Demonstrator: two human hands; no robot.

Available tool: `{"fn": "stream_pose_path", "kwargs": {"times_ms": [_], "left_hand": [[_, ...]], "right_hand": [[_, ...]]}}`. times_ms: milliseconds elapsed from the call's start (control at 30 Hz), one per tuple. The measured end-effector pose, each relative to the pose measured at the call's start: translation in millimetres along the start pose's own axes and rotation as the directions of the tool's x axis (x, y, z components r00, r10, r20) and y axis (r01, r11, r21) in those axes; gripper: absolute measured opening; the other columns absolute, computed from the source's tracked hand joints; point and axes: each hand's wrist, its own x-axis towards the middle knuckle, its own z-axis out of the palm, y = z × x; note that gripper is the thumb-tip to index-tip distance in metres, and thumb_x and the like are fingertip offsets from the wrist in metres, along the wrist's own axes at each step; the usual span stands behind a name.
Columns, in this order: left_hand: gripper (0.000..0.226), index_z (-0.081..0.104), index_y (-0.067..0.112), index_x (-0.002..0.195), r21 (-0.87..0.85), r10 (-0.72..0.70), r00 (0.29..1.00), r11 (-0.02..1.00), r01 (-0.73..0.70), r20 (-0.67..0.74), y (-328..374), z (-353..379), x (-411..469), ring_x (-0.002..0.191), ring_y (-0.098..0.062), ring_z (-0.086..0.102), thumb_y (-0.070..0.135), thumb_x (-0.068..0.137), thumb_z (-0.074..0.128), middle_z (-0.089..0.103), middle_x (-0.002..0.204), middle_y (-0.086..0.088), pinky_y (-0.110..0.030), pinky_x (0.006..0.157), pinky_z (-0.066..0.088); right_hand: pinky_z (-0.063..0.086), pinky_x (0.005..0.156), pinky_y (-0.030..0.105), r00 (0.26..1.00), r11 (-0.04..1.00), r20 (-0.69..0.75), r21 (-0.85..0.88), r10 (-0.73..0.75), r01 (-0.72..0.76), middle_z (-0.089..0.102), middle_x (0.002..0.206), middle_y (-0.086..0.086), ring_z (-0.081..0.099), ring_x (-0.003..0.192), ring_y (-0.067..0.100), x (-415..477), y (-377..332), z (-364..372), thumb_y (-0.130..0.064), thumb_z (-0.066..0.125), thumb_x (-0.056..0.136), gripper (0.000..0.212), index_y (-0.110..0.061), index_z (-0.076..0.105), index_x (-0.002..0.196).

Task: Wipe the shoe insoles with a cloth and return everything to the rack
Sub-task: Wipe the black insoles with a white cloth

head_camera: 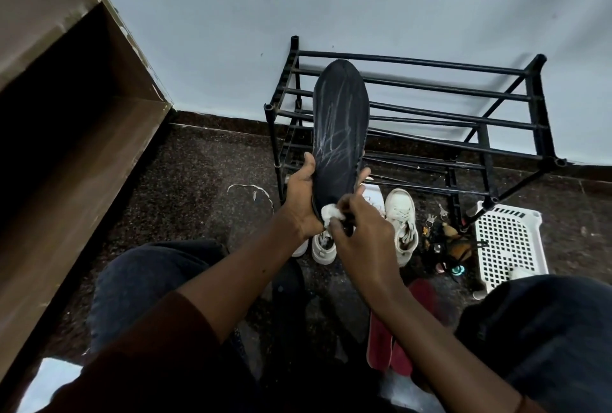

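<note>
The wiping step is under way. The person sits facing the black tube-frame shoe rack (410, 63) and holds a long black foam insole (341, 121) upright in front of it. The left hand (303, 204) is curled round its heel end. The right hand (362, 237) pinches a small wad of white cloth (328, 213) against the heel. Pale streaks cover the surface above, so I'd say the next move calls for firm strokes up towards the toe. A pair of white sneakers (402, 213) and two red insoles (381, 339) lie on the floor, not yet back on the rack.
</note>
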Motion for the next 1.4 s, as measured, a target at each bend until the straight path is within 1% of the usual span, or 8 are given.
{"fn": "stream_pose_path", "kwargs": {"times_ms": [100,367,600,733,867,1000,1133,1400], "left_hand": [[0.076,0.067,0.003,0.113,0.03,-0.006,1.0,1.0,0.006,0.008,0,1,2,0.11,-0.029,0.057,0.063,0.094,0.024,0.067,0.111,-0.018,-0.042,0.104,0.038],[0.073,0.073,0.009,0.102,0.126,-0.076,0.997,0.989,0.077,-0.008,-8,7,4,0.093,-0.024,0.067,0.063,0.095,0.024,0.07,0.102,-0.011,-0.035,0.089,0.049],[0.077,0.056,0.002,0.125,0.062,-0.051,0.999,0.997,0.051,-0.004,-8,6,7,0.114,-0.031,0.056,0.066,0.092,0.027,0.058,0.124,-0.023,-0.041,0.103,0.042],[0.078,0.069,0.003,0.111,0.031,-0.038,0.999,0.999,0.038,-0.006,-7,3,8,0.11,-0.029,0.06,0.065,0.092,0.026,0.063,0.118,-0.02,-0.042,0.099,0.045],[0.079,0.073,0.005,0.102,0.075,-0.039,0.999,0.996,0.039,0.004,-5,7,7,0.095,-0.026,0.067,0.064,0.094,0.021,0.068,0.107,-0.015,-0.035,0.089,0.051],[0.07,0.063,0.009,0.116,0.102,-0.048,0.999,0.994,0.045,0.021,-6,11,6,0.094,-0.023,0.067,0.061,0.095,0.021,0.069,0.107,-0.012,-0.034,0.089,0.051],[0.07,0.058,0.007,0.121,0.075,-0.033,0.999,0.997,0.03,0.033,-5,13,9,0.098,-0.025,0.064,0.062,0.095,0.022,0.065,0.112,-0.013,-0.037,0.095,0.046],[0.083,0.073,0.001,0.1,-0.019,0.043,0.998,0.999,-0.044,-0.037,-4,8,13,0.096,-0.026,0.061,0.066,0.093,0.022,0.065,0.108,-0.02,-0.032,0.085,0.051]], "right_hand": [[0.049,0.067,0.042,1.0,0.999,-0.021,-0.036,-0.02,0.019,0.062,0.081,0.007,0.059,0.077,0.025,13,2,-3,0.0,0.062,0.08,0.012,-0.007,0.056,0.088],[0.046,0.064,0.04,0.985,0.995,-0.164,-0.073,0.049,-0.062,0.06,0.075,0.009,0.056,0.071,0.026,64,11,-14,0.003,0.058,0.079,0.013,-0.007,0.051,0.083],[0.049,0.068,0.039,0.999,0.999,-0.031,-0.039,0.011,-0.013,0.063,0.082,0.007,0.059,0.075,0.021,16,1,-7,-0.002,0.063,0.081,0.012,-0.007,0.057,0.089],[0.049,0.069,0.036,0.999,0.999,-0.01,-0.017,0.037,-0.037,0.063,0.081,0.005,0.061,0.076,0.021,11,5,-10,-0.003,0.065,0.08,0.013,-0.008,0.057,0.088],[0.045,0.066,0.032,0.99,0.994,-0.107,-0.047,0.089,-0.095,0.061,0.08,0.004,0.057,0.074,0.02,36,10,-17,-0.001,0.063,0.079,0.015,-0.01,0.054,0.085],[0.041,0.072,0.03,0.974,0.983,-0.19,-0.112,0.12,-0.143,0.059,0.086,0.008,0.055,0.079,0.023,67,16,-24,-0.002,0.061,0.081,0.012,-0.007,0.058,0.09],[0.036,0.077,0.02,0.976,0.981,-0.181,-0.128,0.124,-0.149,0.063,0.098,0.012,0.058,0.089,0.023,66,19,-21,-0.004,0.06,0.084,0.02,-0.005,0.066,0.103],[0.047,0.074,0.026,0.98,0.983,-0.078,0.0,0.182,-0.183,0.066,0.091,0.006,0.059,0.08,0.014,2,7,-1,-0.008,0.065,0.083,0.017,-0.008,0.069,0.1]]}}
